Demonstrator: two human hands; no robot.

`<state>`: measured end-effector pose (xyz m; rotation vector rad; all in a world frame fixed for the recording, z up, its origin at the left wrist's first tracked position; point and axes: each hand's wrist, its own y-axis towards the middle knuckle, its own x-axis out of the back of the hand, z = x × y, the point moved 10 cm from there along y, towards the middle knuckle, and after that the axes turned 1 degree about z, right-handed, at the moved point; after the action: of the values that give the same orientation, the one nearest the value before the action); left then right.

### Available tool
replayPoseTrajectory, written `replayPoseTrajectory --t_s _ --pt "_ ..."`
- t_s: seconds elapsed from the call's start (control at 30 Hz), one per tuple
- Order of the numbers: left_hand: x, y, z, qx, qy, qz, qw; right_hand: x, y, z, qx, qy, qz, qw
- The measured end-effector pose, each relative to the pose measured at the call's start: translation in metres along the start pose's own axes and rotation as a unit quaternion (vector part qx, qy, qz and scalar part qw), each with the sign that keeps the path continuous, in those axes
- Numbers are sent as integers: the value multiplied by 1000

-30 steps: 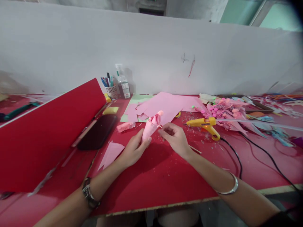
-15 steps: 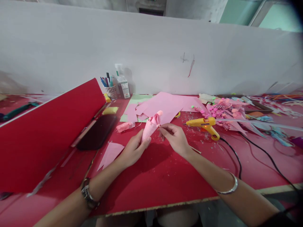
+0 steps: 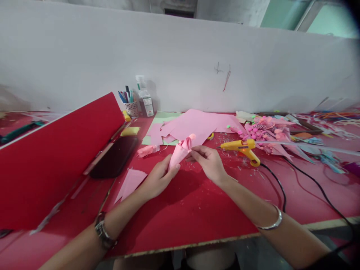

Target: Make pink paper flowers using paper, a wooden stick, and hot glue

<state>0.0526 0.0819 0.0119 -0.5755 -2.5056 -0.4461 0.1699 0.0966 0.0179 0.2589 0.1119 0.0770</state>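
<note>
A pink paper cone (image 3: 177,156) is held tilted above the red table, its open end up and a pale pink ball at the rim. Wrapped around its lower part is my left hand (image 3: 159,175), thumb in front. My right hand (image 3: 207,161) pinches at the cone's upper right edge, where a small pale bit shows by the fingertips; what exactly they grip is too small to tell. Just right of that hand lies a yellow glue gun (image 3: 244,148) with a small orange light lit. Pink paper sheets (image 3: 194,123) spread behind the cone.
A red board (image 3: 64,161) leans at the left, beside a dark phone (image 3: 115,157). Cut pink pieces (image 3: 131,183) lie near my left forearm. A pen cup (image 3: 131,108) and a bottle (image 3: 146,102) stand by the wall. Pink decorated cones (image 3: 270,135) pile up at right; a black cable (image 3: 277,183) trails forward.
The cone has tipped slightly to the right and its top sits a little lower. My right fingers have shifted slightly at its rim. My left hand keeps its hold.
</note>
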Motion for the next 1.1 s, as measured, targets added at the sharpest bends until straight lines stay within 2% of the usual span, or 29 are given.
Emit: replayPoseTrajectory --t_s 0.17,0.5,0.73,1.0,1.1 --pt "-9 2 -3 -26 18 36 999 2 1 2 -1 9 -3 1000" --pt "-15 3 -5 -77 76 57 993 -7 -1 4 6 -1 28 1000" --pt "-10 3 -7 -80 64 34 994 -16 -4 4 7 24 60 998" --pt "-4 3 -2 -51 60 3 997 -31 -11 5 4 29 115 993" --pt "-5 3 -4 -54 45 7 998 -30 -12 10 15 18 104 994"
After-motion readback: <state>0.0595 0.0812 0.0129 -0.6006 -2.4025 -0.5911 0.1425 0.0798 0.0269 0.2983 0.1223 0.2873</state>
